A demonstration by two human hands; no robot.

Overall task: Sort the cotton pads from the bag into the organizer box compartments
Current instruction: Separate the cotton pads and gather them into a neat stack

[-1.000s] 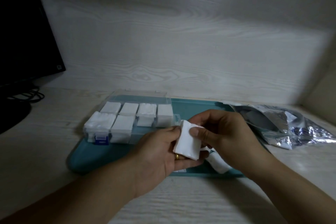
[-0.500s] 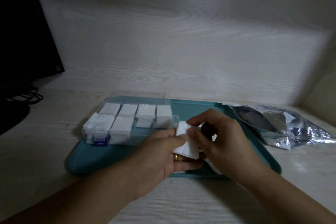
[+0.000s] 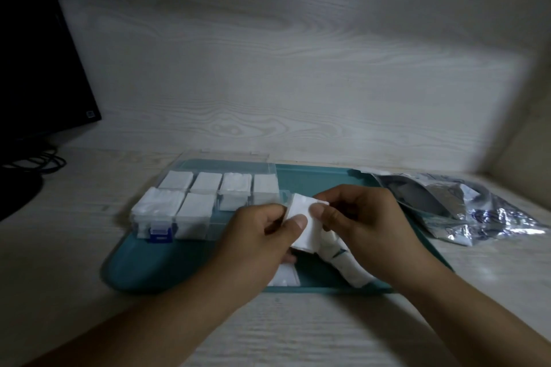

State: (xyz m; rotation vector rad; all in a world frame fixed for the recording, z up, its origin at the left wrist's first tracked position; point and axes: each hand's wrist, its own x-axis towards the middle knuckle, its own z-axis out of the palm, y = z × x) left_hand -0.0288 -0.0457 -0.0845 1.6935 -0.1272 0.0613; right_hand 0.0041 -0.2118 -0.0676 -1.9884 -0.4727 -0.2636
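Observation:
A small stack of white cotton pads point(image 3: 304, 225) is held above the teal tray point(image 3: 179, 265) between both hands. My left hand point(image 3: 256, 244) grips its left side with the thumb on top. My right hand point(image 3: 360, 217) pinches its right edge with thumb and fingers. The clear organizer box point(image 3: 208, 202) stands open at the tray's left, several compartments packed with white pads, a blue latch at its front. More pads point(image 3: 343, 262) lie on the tray under my right hand, and one pad point(image 3: 283, 275) near the front rim. The silver foil bag point(image 3: 465, 208) lies at the right.
A dark monitor point(image 3: 38, 53) with cables point(image 3: 38, 161) stands at the far left on the pale wooden desk point(image 3: 298, 334). A wood-grain back wall rises behind the tray, and a side wall closes the right.
Both hands with the pad stack have shifted slightly left and away, nearer the organizer box's right end. My right thumb has slid along the stack's right edge.

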